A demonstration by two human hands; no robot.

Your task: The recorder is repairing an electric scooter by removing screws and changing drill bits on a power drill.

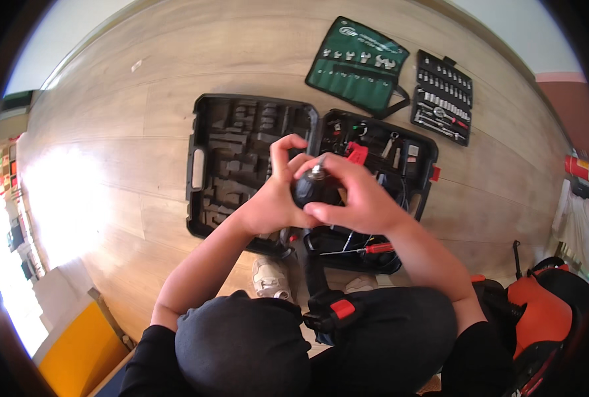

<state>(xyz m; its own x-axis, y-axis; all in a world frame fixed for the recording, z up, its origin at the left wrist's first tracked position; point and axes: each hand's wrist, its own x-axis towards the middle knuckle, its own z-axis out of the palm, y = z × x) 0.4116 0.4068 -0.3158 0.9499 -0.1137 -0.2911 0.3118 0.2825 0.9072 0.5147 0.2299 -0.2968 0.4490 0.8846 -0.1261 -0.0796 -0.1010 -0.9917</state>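
A black cordless drill (pixel 315 278) stands nose-up between my knees, its handle running down to a battery with a red button. My left hand (pixel 272 202) curls around the drill's black chuck (pixel 305 190) from the left, index finger bent outward. From the right, my right hand (pixel 364 195) closes on the same chuck, thumb and fingers around its front end. A small silver metal piece (pixel 317 172) shows at the chuck's tip, partly covered by the fingers. Below the hands lies an open black tool case (pixel 205 109), its left half with moulded recesses and its right half holding tools.
A red-handled screwdriver (pixel 378 248) lies across the case's near right part. Beyond are a green wrench pouch (pixel 354 83) and an open socket set (pixel 443 99) on the wooden floor. An orange and black object (pixel 539 308) stands at right, a yellow panel (pixel 82 351) at lower left.
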